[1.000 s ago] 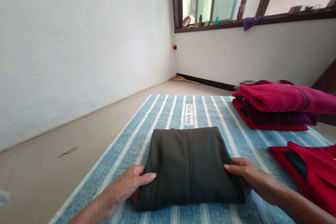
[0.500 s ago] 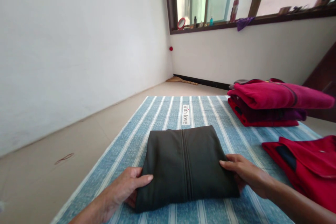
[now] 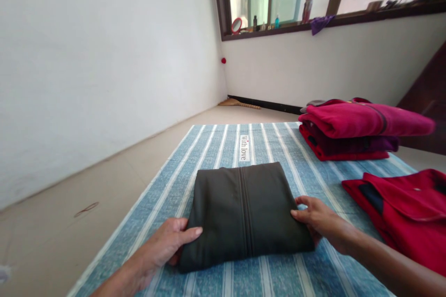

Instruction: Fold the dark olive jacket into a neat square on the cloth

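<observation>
A dark green-black jacket (image 3: 223, 213), folded into a flat rectangle with its zip running down the middle, lies on a blue-and-white striped cloth (image 3: 163, 195). My left hand (image 3: 174, 241) grips its left edge, thumb on top and fingers tucked underneath. At the right edge, my right hand (image 3: 313, 218) pinches the fold in the same way, its lower fingers partly hidden. To the right of that hand is a folded red garment (image 3: 411, 213) with a dark patch at its collar.
Further back on the right stands a stack of folded clothes (image 3: 365, 120), pink on top. White wall (image 3: 104, 65) borders the left side. A window sill (image 3: 296, 28) holds small bottles, a round mirror and a purple cloth. A broom (image 3: 240, 103) lies on the floor.
The view has shifted slightly, so everything sits a little higher and further left. Both hands keep their hold on the jacket, which stays where it was on the cloth.
</observation>
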A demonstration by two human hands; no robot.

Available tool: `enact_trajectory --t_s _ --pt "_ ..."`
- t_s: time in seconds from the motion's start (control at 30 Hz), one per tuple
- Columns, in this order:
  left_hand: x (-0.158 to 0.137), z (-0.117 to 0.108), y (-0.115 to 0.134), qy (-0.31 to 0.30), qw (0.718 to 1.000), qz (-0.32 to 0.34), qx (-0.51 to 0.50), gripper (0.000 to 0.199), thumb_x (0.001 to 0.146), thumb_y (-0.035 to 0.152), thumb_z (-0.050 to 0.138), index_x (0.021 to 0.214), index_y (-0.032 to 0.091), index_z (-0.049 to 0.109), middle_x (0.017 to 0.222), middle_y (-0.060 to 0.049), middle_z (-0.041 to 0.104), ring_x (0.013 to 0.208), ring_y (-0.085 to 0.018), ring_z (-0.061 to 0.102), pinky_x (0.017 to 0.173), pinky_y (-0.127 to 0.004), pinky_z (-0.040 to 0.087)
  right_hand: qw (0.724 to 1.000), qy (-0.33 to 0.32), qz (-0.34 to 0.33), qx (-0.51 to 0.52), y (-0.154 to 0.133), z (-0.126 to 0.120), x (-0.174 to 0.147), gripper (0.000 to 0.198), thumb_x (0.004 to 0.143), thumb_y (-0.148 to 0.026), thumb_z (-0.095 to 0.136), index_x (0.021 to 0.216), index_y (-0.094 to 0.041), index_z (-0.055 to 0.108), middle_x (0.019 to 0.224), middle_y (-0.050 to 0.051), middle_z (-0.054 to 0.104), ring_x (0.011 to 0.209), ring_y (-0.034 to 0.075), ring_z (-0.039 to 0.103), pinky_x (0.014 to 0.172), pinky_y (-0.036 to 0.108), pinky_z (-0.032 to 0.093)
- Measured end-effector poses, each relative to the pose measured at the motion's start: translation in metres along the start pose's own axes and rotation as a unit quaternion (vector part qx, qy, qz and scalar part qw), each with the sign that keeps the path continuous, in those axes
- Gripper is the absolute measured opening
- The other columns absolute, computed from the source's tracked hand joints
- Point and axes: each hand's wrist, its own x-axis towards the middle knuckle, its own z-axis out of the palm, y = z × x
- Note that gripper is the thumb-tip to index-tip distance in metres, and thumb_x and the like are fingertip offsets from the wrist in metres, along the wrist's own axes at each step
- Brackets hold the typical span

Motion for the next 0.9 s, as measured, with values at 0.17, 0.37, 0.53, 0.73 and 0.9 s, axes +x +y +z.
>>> enact_trajectory --t_s 0.17,0.37,0.53,0.73,0.9 --pt "0.002 0.002 0.003 -0.011 1.0 -0.001 0.026 0.051 0.056 0.067 0.063 0.063 0.018 0.05 0.049 0.005 0.044 0.043 -0.01 0.038 0.041 -0.021 0.024 0.999 -0.022 0.019 -0.015 0.005 -0.003 0.001 0.046 0.085 -0.031 0.05 0.124 -0.016 0.03 0.07 0.002 0.062 0.047 0.014 0.057 0.037 0.022 0.043" --pt "0.005 -0.017 0.021 0.069 0.993 -0.033 0.089 0.058 0.054 0.074 0.061 0.071 0.019 0.051 0.058 -0.002 0.055 0.057 -0.019 0.053 0.043 -0.021 0.03 0.992 -0.002 0.026 -0.125 -0.015 -0.02 0.021 0.049 0.085 -0.047 0.054 0.119 -0.015 0.04 0.058 0.0 0.057 0.047 0.017 0.06 0.033 0.021 0.04" --pt "0.031 -0.033 0.048 0.105 0.993 -0.046 -0.024 0.068 0.056 0.074 0.062 0.094 0.018 0.059 0.088 -0.009 0.064 0.077 -0.024 0.059 0.054 -0.027 0.043 0.985 0.026 0.045 -0.163 -0.055 -0.03 0.059 0.051 0.084 -0.06 0.049 0.094 -0.011 0.054 0.061 0.005 0.059 0.047 0.017 0.061 0.034 0.021 0.041" --pt "0.07 -0.032 0.063 0.062 0.993 -0.051 -0.086 0.057 0.049 0.064 0.073 0.078 0.016 0.061 0.066 -0.003 0.061 0.056 -0.018 0.055 0.047 -0.027 0.042 0.988 0.016 0.052 -0.144 -0.073 -0.026 0.089 0.033 0.084 -0.042 0.06 0.076 -0.011 0.055 0.054 0.005 0.058 0.043 0.016 0.057 0.036 0.024 0.044" --pt "0.076 -0.034 0.062 0.048 0.992 -0.052 -0.106 0.055 0.047 0.059 0.077 0.075 0.015 0.061 0.06 -0.002 0.062 0.051 -0.017 0.055 0.045 -0.025 0.041 0.994 0.02 0.055 -0.089 -0.069 -0.024 0.094 0.024 0.084 -0.034 0.06 0.076 -0.014 0.052 0.053 -0.002 0.052 0.042 0.011 0.052 0.042 0.024 0.047"
